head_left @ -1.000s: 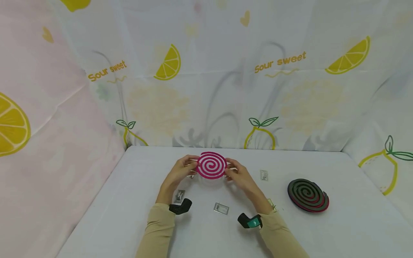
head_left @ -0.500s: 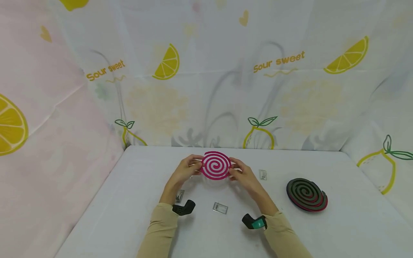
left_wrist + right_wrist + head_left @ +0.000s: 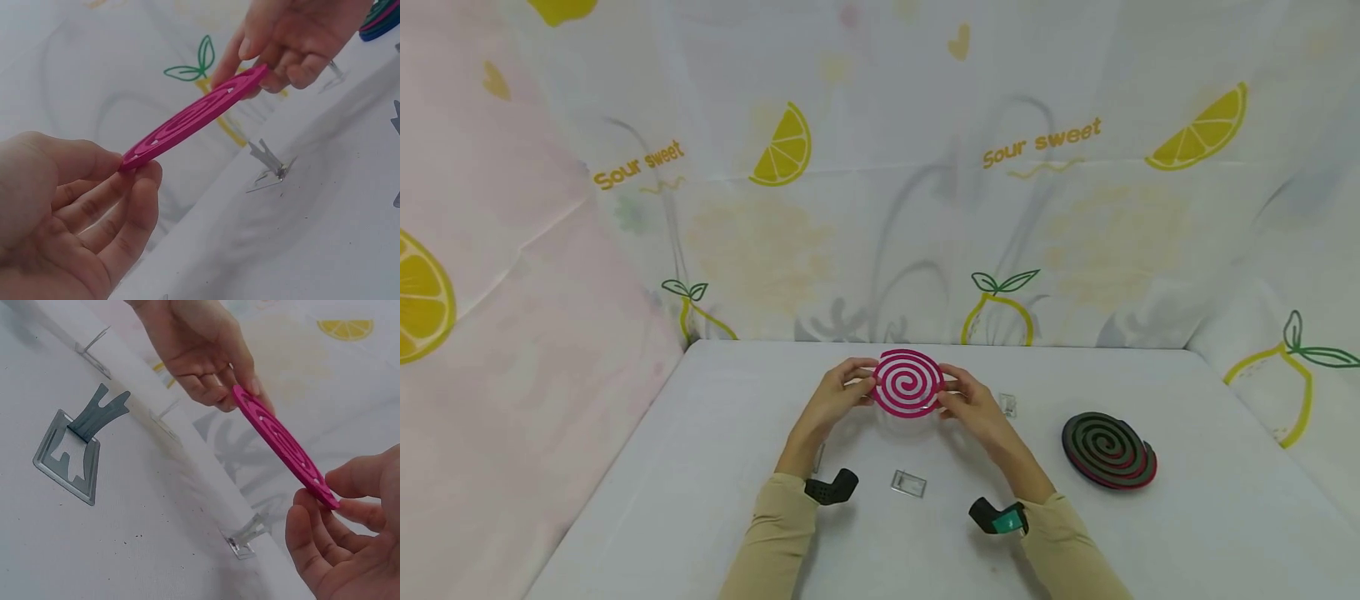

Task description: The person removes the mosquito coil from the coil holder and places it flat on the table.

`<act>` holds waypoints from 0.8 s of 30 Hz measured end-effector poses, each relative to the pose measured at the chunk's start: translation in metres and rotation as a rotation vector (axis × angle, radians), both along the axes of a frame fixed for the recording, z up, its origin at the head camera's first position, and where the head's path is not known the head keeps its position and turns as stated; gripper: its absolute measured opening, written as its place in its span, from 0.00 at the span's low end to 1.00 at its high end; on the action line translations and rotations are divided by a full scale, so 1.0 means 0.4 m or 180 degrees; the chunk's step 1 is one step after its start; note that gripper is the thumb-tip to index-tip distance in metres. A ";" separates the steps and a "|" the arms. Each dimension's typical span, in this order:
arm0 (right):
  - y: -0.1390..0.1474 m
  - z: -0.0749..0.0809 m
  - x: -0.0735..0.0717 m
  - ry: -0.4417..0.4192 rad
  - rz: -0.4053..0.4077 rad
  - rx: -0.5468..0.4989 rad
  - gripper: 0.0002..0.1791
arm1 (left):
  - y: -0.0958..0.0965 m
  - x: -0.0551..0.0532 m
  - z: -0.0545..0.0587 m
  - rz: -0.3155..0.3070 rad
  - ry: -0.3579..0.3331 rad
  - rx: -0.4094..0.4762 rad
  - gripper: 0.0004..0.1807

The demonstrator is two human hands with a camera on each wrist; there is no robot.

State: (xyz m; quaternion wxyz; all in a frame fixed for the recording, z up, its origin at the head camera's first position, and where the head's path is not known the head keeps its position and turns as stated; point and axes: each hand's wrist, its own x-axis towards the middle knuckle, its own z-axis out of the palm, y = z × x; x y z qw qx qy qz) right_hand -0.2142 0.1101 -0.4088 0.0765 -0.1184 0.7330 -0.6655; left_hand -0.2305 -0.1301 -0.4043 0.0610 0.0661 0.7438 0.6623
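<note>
A pink mosquito coil (image 3: 909, 384) is held up above the far part of the white table, its flat spiral side toward the head view. My left hand (image 3: 837, 393) pinches its left edge between thumb and fingers. On the opposite edge, the thumb and fingers of my right hand (image 3: 974, 407) pinch it too. In the left wrist view the coil (image 3: 195, 122) appears nearly edge-on, stretched between both hands. Below the hands, a small metal coil stand (image 3: 908, 483) lies on the table; its forked tab (image 3: 99, 417) is bent upward in the right wrist view.
To the right lies a stack of dark green and red mosquito coils (image 3: 1108, 450). Another metal stand (image 3: 1007, 405) is beyond my right hand, and one more (image 3: 818, 458) is partly hidden by my left wrist. A lemon-print cloth (image 3: 865, 233) hangs behind the table.
Both hands have shifted a little to the right, carrying the pink mosquito coil with them. Their pinch on its two edges stays the same.
</note>
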 end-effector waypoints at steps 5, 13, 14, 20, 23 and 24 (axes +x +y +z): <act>0.006 0.002 0.002 0.0013 -0.0017 0.0042 0.27 | 0.006 0.000 0.000 -0.0034 0.0033 0.0001 0.20; 0.024 0.007 0.001 0.0087 0.0054 0.0096 0.27 | 0.014 -0.003 -0.007 -0.0087 -0.0001 -0.0112 0.21; 0.026 0.008 0.002 0.0102 0.0061 0.0101 0.27 | 0.015 -0.002 -0.007 -0.0098 0.0001 -0.0105 0.22; 0.038 0.012 0.006 0.0098 0.0046 0.0165 0.27 | 0.024 0.004 -0.003 -0.0158 0.0013 -0.0092 0.22; 0.045 0.014 0.009 0.0111 0.0040 0.0185 0.27 | 0.031 0.006 -0.002 -0.0177 0.0018 -0.0087 0.22; 0.048 0.014 0.009 0.0115 0.0042 0.0193 0.27 | 0.033 0.006 -0.002 -0.0179 0.0021 -0.0090 0.22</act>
